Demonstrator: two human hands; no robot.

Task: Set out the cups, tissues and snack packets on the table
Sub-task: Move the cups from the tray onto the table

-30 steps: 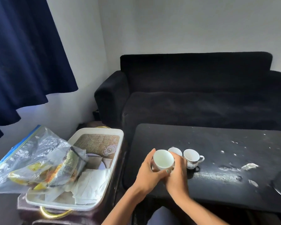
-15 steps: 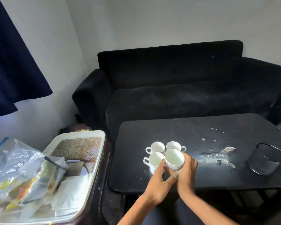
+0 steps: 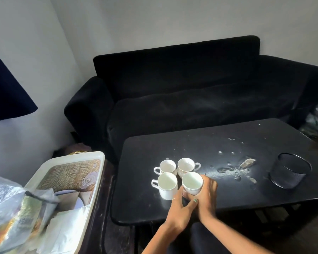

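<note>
Three white cups stand close together on the black table: one far left, one far right, one near left. A fourth white cup is at the near right of the group, held by both hands. My right hand wraps its right side; my left hand touches its base from below. Whether this cup rests on the table I cannot tell. At left, a white tray holds a clear bag of snack packets and white tissues.
A black mesh pot stands on the table's right part, with chipped marks between it and the cups. A black sofa runs behind the table. A dark blue curtain hangs at far left.
The cup in my hands has moved from above the table's near edge to beside three cups, and has sunk lower. The view has swung right, showing the mesh pot.
</note>
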